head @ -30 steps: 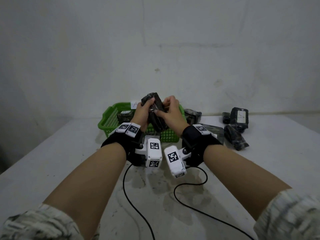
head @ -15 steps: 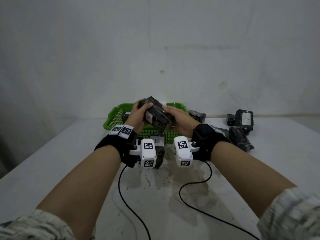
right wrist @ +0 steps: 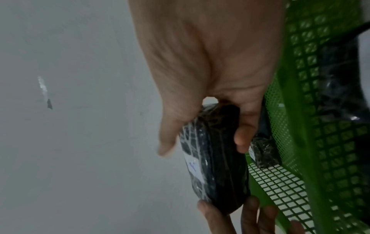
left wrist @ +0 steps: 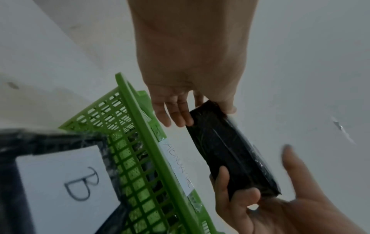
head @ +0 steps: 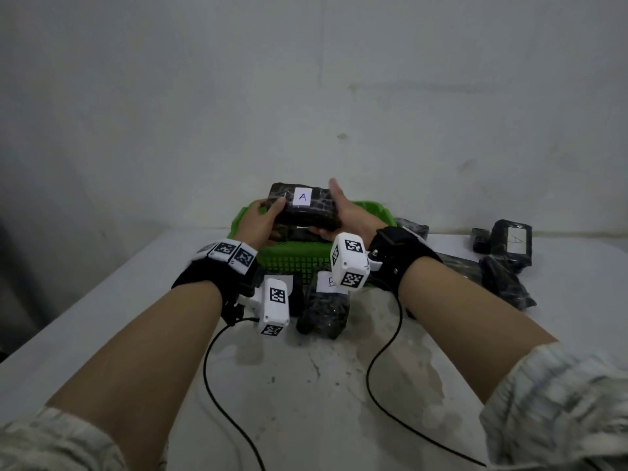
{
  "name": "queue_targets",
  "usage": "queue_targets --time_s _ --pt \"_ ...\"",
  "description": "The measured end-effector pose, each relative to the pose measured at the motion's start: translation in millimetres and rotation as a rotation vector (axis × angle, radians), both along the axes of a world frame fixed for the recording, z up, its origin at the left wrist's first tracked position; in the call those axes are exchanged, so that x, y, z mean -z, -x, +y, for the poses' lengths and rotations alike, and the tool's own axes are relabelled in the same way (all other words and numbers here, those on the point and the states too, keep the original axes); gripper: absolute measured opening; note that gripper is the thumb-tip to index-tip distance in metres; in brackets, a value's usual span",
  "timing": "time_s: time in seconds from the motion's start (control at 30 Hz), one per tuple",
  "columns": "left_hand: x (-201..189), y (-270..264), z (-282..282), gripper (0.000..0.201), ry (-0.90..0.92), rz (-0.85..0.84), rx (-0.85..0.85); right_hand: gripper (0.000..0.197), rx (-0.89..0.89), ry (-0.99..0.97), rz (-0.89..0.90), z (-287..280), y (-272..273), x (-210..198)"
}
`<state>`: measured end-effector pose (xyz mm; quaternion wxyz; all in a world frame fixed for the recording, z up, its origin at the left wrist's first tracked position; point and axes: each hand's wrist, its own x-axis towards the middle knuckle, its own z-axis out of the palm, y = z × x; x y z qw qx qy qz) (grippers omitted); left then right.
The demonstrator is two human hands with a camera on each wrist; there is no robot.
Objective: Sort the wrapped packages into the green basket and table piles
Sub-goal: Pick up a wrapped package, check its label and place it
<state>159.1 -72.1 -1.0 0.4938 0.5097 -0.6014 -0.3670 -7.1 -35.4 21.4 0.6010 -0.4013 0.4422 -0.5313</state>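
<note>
A black wrapped package (head: 316,214) with a white label "A" on its top face lies flat between my two hands, above the green basket (head: 375,209). My left hand (head: 266,217) pinches its left end, thumb on top and fingers beneath (left wrist: 177,115). My right hand (head: 341,215) cups the right end with fingers curled under it (right wrist: 244,136), and its thumb stands free above. The package (left wrist: 230,156) hangs just over the basket rim (left wrist: 140,120). More wrapped packages lie inside the basket (right wrist: 262,152).
A black package labelled "B" (head: 328,309) lies on the table in front of the basket. A pile of black packages, one labelled "A" (head: 511,241), sits at the right by the wall. Two black cables (head: 380,351) trail from my wrists over the stained tabletop.
The package has been turned from tilted on edge to flat, so its "A" label now faces up. Both hands have moved forward with it, over the basket.
</note>
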Motion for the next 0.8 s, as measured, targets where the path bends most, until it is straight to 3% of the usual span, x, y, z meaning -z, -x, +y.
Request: queue_targets --time_s 0.1,0.17,0.23,0.43,0.5,0.57,0.63,0.73,0.8 --pt "1.9 -14.3 -15.7 0.049 0.048 -0.289 -0.098 0.016 0.028 -0.086 0.043 -25.8 -6.9 3.2" --pt "8.1 -25.5 -27.4 0.045 0.026 -0.523 -0.261 0.012 0.029 -0.153 0.107 -41.9 -10.8 3.5" --pt "15.8 -35.4 -36.0 0.039 0.000 -0.601 -0.378 0.012 0.025 -0.163 0.241 -58.6 -15.5 3.5" --pt "37.5 -42.5 -59.5 0.045 -0.161 -0.530 -0.353 0.009 -0.052 -0.170 0.465 -91.5 -28.1 17.7" --pt "41.3 -42.5 -64.7 0.044 -0.177 -0.454 -0.322 0.020 -0.122 -0.094 0.715 -98.6 -31.3 22.9" --pt "45.0 -44.7 -67.6 0.046 -0.180 -0.417 -0.302 0.029 -0.082 -0.076 0.871 -102.5 -33.8 22.9" --pt "48.4 -46.8 -69.5 0.047 -0.177 -0.401 -0.297 0.026 -0.121 -0.048 1.019 -108.7 -36.2 26.1" --pt "50.4 -46.9 -71.8 0.047 -0.179 -0.397 -0.296 0.013 -0.163 -0.061 1.087 -111.4 -40.3 27.2" --pt "50.5 -46.6 -72.9 0.047 -0.177 -0.400 -0.295 0.016 -0.209 -0.040 1.203 -108.3 -42.3 25.9"
